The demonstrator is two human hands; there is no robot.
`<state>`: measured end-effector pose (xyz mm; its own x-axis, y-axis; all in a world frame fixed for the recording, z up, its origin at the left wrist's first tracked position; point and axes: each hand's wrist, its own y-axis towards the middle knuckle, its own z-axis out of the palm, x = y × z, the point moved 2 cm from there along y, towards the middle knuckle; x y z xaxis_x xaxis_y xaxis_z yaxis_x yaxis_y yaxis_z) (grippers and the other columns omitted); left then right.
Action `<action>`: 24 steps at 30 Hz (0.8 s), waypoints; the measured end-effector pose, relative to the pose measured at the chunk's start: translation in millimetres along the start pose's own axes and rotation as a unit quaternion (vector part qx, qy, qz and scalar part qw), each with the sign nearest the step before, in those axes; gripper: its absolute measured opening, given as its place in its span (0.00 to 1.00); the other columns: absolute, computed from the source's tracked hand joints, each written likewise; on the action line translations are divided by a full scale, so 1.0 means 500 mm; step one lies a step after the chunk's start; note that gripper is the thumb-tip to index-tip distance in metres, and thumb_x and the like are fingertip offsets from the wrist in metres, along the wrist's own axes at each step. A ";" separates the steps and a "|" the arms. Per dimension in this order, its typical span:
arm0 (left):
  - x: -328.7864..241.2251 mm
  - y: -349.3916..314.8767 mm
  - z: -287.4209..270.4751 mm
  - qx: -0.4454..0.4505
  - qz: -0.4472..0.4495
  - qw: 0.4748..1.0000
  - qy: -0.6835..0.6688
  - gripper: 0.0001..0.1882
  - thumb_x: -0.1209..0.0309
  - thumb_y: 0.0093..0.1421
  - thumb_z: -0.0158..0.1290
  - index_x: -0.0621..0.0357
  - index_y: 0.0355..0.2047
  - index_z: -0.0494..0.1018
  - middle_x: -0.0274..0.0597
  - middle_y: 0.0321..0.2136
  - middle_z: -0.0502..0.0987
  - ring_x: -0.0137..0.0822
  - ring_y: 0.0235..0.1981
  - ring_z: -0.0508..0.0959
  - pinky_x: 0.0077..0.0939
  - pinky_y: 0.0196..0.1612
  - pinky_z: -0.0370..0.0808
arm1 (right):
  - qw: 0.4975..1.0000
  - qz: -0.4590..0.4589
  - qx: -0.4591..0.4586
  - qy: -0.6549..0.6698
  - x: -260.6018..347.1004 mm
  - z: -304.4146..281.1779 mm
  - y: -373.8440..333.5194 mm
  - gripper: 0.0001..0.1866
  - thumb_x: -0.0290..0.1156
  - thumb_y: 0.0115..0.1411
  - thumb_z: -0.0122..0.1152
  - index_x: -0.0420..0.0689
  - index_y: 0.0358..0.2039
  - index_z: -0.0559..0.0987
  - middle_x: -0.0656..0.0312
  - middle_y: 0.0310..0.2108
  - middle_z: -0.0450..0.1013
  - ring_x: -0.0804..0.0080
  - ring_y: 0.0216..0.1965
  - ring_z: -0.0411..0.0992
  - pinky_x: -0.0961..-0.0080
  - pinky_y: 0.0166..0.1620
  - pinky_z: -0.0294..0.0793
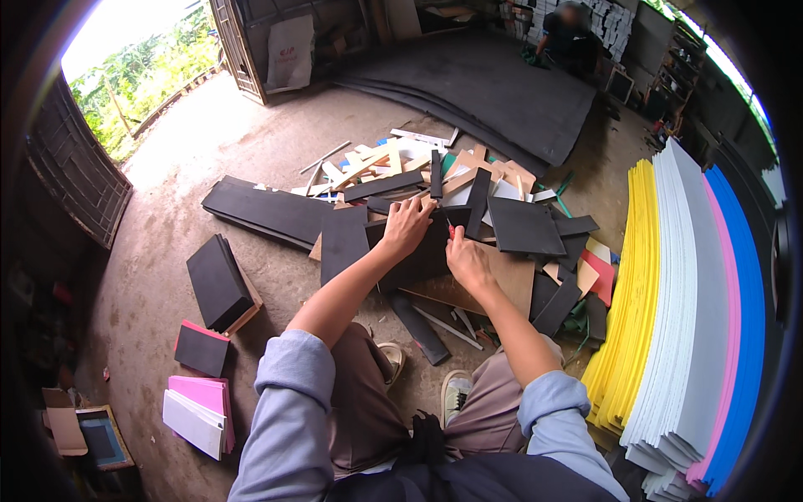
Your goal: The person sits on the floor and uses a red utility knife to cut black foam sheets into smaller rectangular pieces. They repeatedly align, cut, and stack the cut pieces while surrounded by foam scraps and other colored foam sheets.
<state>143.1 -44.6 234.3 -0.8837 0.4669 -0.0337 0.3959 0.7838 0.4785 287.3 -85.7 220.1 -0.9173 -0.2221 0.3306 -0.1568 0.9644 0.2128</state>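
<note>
In front of me lies a black foam sheet (416, 255), resting on a brown board (510, 272). My left hand (405, 227) is on the sheet near its far edge, its fingers bent and gripping there. My right hand (470, 261) is closed round the red handle of a cutter knife (452, 230), whose thin blade points away from me at the sheet's far right part. Where the blade meets the foam is too small to tell. Another black foam piece (343, 243) lies left of my left hand, and a square black piece (525, 226) right of the knife.
Beyond my hands lies a heap of offcuts (376, 163). On the left floor sit a black foam stack (216, 283) and pink and white sheets (196, 414). Upright yellow sheets (627, 293) and blue sheets (744, 335) line the right. Another person (573, 42) sits behind large black sheets (493, 84).
</note>
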 end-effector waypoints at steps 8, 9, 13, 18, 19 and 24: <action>0.001 0.022 0.023 -0.009 -0.014 0.995 -0.097 0.15 0.65 0.54 0.50 0.56 0.41 0.65 0.44 0.29 0.72 0.43 0.31 0.76 0.36 0.30 0.72 | 1.000 0.007 0.008 0.000 0.012 -0.013 -0.007 0.12 0.35 0.60 0.41 0.38 0.37 0.61 0.45 0.17 0.71 0.48 0.23 0.73 0.58 0.25 0.73; 0.006 0.024 0.024 -0.006 -0.020 0.995 -0.101 0.15 0.66 0.54 0.50 0.57 0.40 0.65 0.45 0.30 0.73 0.45 0.31 0.76 0.37 0.29 0.73 | 1.000 0.008 0.015 -0.001 0.016 -0.018 -0.010 0.12 0.35 0.60 0.41 0.38 0.37 0.61 0.44 0.17 0.71 0.48 0.23 0.73 0.58 0.25 0.73; 0.013 0.028 0.029 0.008 -0.030 0.993 -0.117 0.12 0.66 0.54 0.50 0.58 0.36 0.63 0.46 0.29 0.73 0.46 0.31 0.76 0.38 0.28 0.72 | 1.000 0.005 0.023 -0.005 0.023 -0.024 -0.017 0.11 0.34 0.59 0.41 0.38 0.36 0.61 0.44 0.17 0.71 0.48 0.23 0.73 0.59 0.25 0.74; 0.014 0.027 0.030 0.002 -0.014 0.988 -0.156 0.12 0.67 0.54 0.50 0.59 0.35 0.62 0.46 0.29 0.72 0.47 0.30 0.75 0.39 0.28 0.72 | 0.999 0.014 0.050 0.004 0.020 -0.033 -0.012 0.11 0.33 0.59 0.42 0.38 0.35 0.60 0.43 0.19 0.71 0.47 0.24 0.73 0.58 0.26 0.74; 0.018 0.025 0.032 0.004 -0.012 0.987 -0.161 0.12 0.67 0.54 0.50 0.60 0.35 0.62 0.47 0.29 0.72 0.47 0.30 0.75 0.39 0.29 0.72 | 0.998 0.016 0.059 0.006 0.022 -0.036 -0.011 0.11 0.33 0.59 0.42 0.38 0.35 0.60 0.43 0.19 0.71 0.47 0.25 0.73 0.58 0.26 0.74; 0.024 0.017 0.036 0.003 0.007 0.985 -0.172 0.13 0.68 0.54 0.50 0.61 0.35 0.61 0.49 0.30 0.70 0.48 0.32 0.74 0.39 0.30 0.72 | 0.995 0.039 0.087 0.006 0.043 -0.034 -0.011 0.09 0.31 0.59 0.42 0.38 0.35 0.60 0.42 0.21 0.72 0.47 0.27 0.73 0.56 0.30 0.74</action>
<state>140.4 -25.0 222.1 -0.7413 0.5882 -0.3232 0.4099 0.7781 0.4760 274.7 -98.1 241.6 -0.9249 -0.1463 0.3509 -0.1476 0.9888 0.0232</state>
